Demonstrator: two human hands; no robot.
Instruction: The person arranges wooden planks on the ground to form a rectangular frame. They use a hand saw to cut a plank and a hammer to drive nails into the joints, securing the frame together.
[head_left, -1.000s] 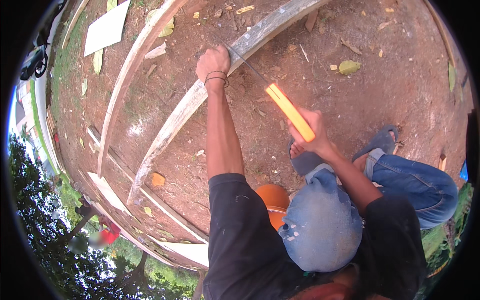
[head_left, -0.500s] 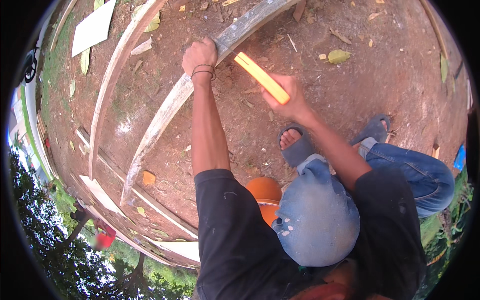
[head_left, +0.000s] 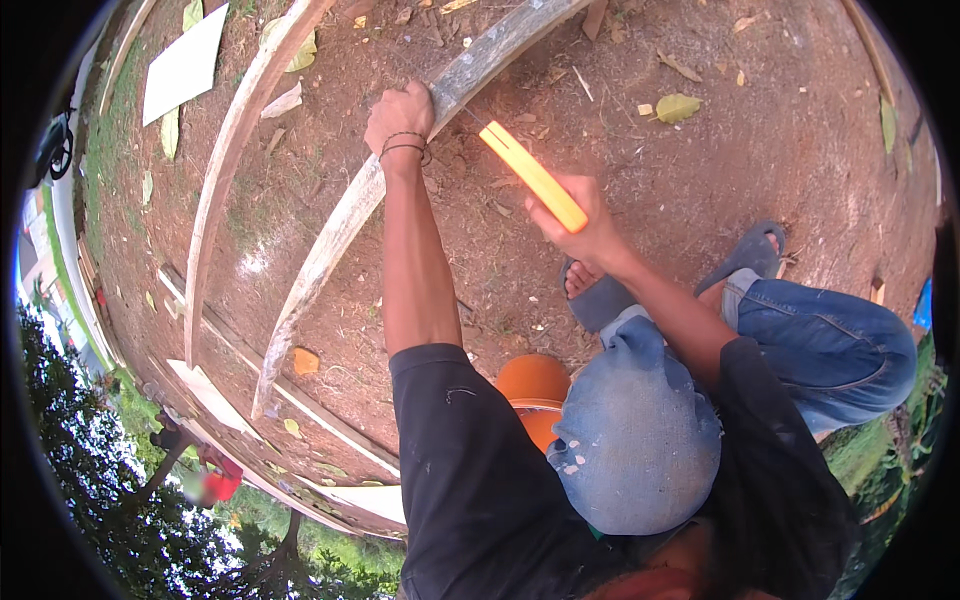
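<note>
My left hand (head_left: 400, 118) is closed over a long, weathered wooden beam (head_left: 325, 235), which runs from the lower left to the top of the head view and looks bent by the lens. In my right hand (head_left: 585, 218) is the orange-yellow handle of a handsaw (head_left: 530, 172). From the handle's slotted front end a thin dark blade, seen edge-on, reaches toward the beam's near side, just right of my left fist. Whether its teeth sit in the wood is too small to tell.
Another wooden beam (head_left: 232, 160) lies to the left, with a white board (head_left: 186, 66) beyond it. An orange bucket-like container (head_left: 533, 382) stands by my knee. My sandaled foot (head_left: 598, 298) rests on the dirt ground (head_left: 700, 170). Someone in red (head_left: 225, 478) is far off at lower left.
My right hand has drawn the saw slightly back, down and to the right, away from the beam. My left hand stays on the beam.
</note>
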